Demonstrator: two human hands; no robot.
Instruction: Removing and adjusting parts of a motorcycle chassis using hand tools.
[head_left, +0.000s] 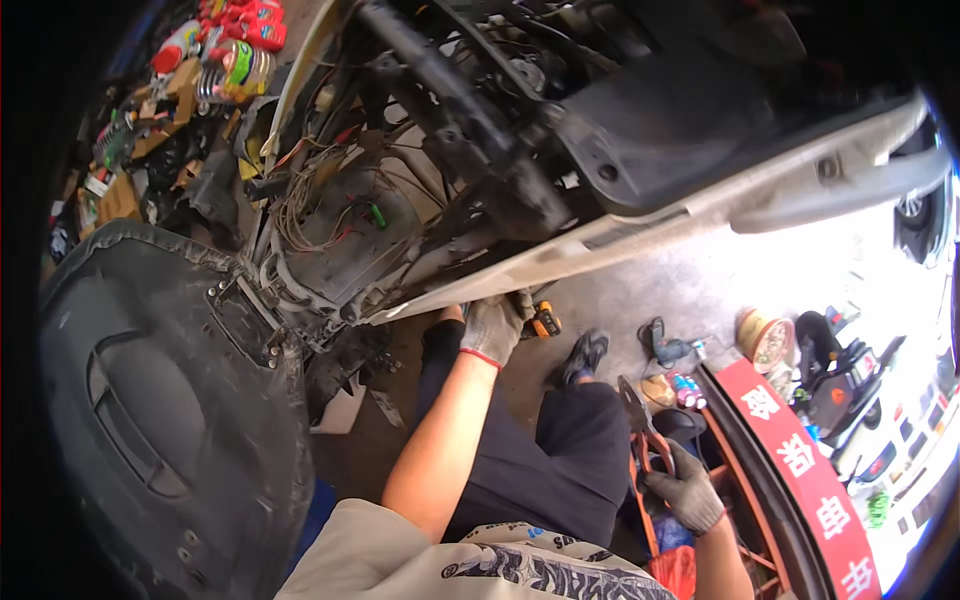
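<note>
My left hand (493, 326), in a grey work glove, grips the lower edge of a white body panel (640, 228) of a stripped scooter. Above it the scooter's frame shows bare wiring (330, 205) and dark plastic parts. My right hand (685, 490), also gloved, is low at my right side and holds pliers with orange handles (645, 430), jaws pointing up. My legs in dark trousers are between the two hands.
A large black seat or cover (160, 400) lies at the left. Cans and boxes (215, 60) crowd the far left floor. A small orange tool (545, 320) and a drill (665, 345) lie on the concrete. A red sign (810, 470) and orange rack (730, 480) stand at right.
</note>
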